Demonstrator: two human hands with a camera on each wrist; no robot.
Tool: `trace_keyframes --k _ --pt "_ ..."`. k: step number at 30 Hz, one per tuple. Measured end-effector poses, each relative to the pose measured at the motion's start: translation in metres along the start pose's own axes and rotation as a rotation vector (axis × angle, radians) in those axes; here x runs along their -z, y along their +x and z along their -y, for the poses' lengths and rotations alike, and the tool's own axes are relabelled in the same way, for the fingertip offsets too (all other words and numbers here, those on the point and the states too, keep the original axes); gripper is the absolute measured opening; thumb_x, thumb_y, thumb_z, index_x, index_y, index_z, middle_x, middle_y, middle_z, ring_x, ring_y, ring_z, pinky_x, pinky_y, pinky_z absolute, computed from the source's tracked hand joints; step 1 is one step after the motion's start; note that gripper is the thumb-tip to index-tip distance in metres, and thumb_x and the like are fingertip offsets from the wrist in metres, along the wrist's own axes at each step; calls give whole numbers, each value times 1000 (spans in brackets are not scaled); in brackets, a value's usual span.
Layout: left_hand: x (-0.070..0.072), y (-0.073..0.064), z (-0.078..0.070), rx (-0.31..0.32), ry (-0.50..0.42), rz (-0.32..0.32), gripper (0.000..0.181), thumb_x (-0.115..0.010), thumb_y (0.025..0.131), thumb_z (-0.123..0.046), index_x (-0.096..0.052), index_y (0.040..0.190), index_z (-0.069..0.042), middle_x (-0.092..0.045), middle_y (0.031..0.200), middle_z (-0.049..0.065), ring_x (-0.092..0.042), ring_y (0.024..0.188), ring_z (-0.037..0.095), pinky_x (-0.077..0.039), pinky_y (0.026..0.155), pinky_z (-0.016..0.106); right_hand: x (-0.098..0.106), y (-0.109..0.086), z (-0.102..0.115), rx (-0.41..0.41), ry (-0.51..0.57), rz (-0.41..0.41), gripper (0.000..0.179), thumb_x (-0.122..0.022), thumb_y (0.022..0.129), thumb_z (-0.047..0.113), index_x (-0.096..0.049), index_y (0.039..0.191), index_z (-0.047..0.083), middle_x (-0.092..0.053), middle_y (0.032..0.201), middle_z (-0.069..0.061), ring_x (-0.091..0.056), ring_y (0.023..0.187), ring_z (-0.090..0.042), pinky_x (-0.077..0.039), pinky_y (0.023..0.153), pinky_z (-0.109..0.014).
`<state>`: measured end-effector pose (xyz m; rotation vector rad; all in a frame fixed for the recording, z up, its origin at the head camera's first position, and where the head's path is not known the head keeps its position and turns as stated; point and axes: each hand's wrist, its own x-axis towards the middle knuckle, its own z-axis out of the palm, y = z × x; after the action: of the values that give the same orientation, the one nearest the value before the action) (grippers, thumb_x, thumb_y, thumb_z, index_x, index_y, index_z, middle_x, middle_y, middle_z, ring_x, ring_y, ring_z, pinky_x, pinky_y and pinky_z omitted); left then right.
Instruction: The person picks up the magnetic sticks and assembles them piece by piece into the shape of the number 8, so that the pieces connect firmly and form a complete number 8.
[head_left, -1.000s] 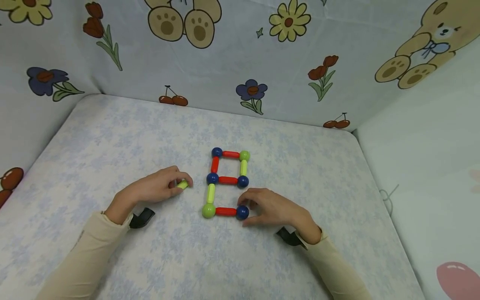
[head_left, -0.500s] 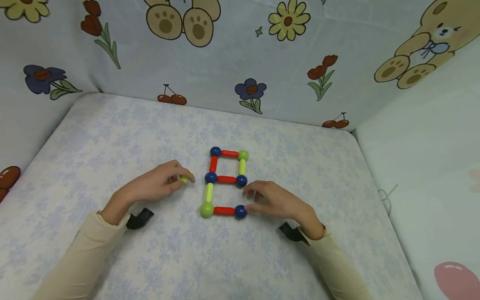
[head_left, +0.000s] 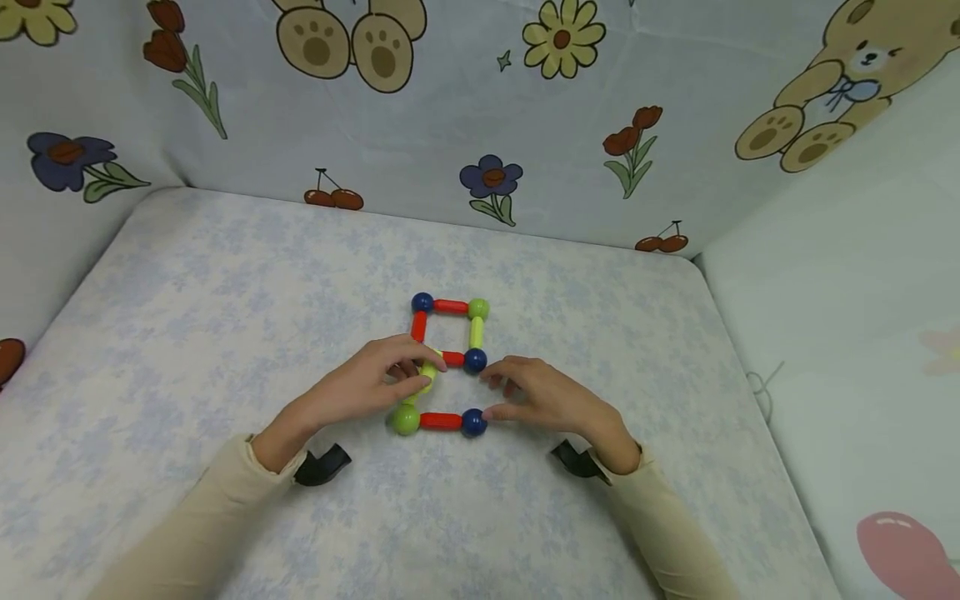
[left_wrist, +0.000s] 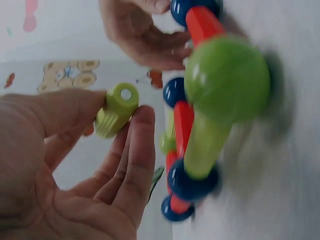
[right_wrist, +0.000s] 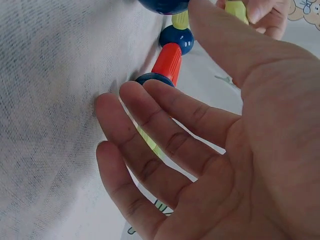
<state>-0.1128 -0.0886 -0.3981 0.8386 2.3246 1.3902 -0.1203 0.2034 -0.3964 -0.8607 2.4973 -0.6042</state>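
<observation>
My left hand (head_left: pixel 367 383) pinches a yellow-green magnetic rod (left_wrist: pixel 117 110) between thumb and fingertips, its end disc showing in the left wrist view. The hand hovers over the left side of a flat figure of magnetic rods and balls, hiding its middle left ball in the head view. The figure has a closed upper square; below it lie a green ball (head_left: pixel 406 419), a red rod (head_left: pixel 441 422) and a blue ball (head_left: pixel 473 422). My right hand (head_left: pixel 555 396) has relaxed fingers, its thumb tip at that blue ball and its fingertips near the middle right blue ball (head_left: pixel 475 360).
The figure lies on a pale blue patterned tablecloth (head_left: pixel 247 275). Behind the table hangs a cloth (head_left: pixel 420 133) printed with bears and flowers, and a white side wall (head_left: pixel 847 333) stands at the right. Black straps (head_left: pixel 322 465) hang at both wrists.
My left hand has moved right with the yellow-green rod, from beside the figure to over it. My right hand lifted slightly away from the lower blue ball, its fingers now nearer the middle right ball.
</observation>
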Motion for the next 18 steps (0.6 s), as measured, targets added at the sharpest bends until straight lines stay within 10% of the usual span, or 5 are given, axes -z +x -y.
trace_keyframes --k 18 --pt "-59 38 -12 11 50 -50 22 -67 95 -8 -71 117 -5 -65 99 5 -64 83 12 -53 75 23 -3 0 -2 23 -22 11 47 -77 88 42 -68 119 8 -69 105 2 -62 93 -13 -51 84 -32"
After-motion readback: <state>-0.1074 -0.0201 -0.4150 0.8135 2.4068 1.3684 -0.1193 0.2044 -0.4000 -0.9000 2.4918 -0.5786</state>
